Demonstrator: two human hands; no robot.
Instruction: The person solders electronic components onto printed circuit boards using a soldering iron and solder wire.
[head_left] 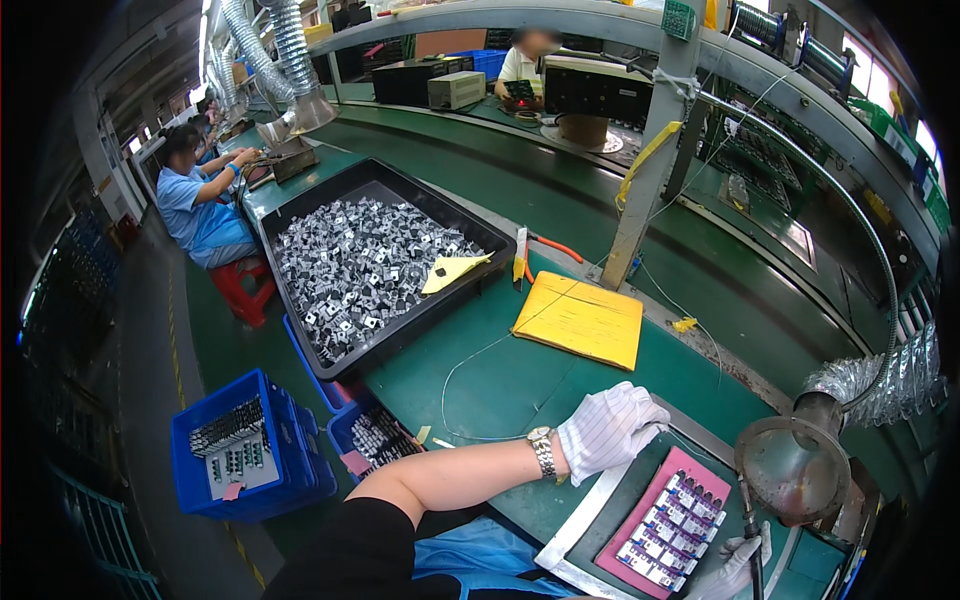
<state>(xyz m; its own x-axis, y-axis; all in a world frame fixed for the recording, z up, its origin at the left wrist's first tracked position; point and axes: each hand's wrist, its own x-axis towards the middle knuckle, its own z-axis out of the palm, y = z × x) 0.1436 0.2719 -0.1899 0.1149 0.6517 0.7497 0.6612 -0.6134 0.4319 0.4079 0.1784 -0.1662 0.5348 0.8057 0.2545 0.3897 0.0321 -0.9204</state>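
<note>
My left hand [612, 430], in a white striped glove, is over the bench with its fingers pinched together. A thin solder wire [447, 400] loops across the green bench top and runs to this hand; its end is hidden. My right hand [738, 568], also gloved, is wrapped round a soldering iron [752, 530] at the lower right. Between the hands, several small white and purple electronic parts [672, 530] stand in rows on a pink pad [625, 545]. Beside the iron, a round fume hood [793, 462] partly overlaps the iron's upper part.
A black tray [400, 345] heaped with small metal-and-black parts holds a yellow paper [452, 272]. Near it lie orange-handled cutters [556, 248] and a yellow pad [583, 318]. Blue bins [250, 500] stand at the left. A metal post [640, 190] rises ahead; co-workers [205, 200] sit farther off.
</note>
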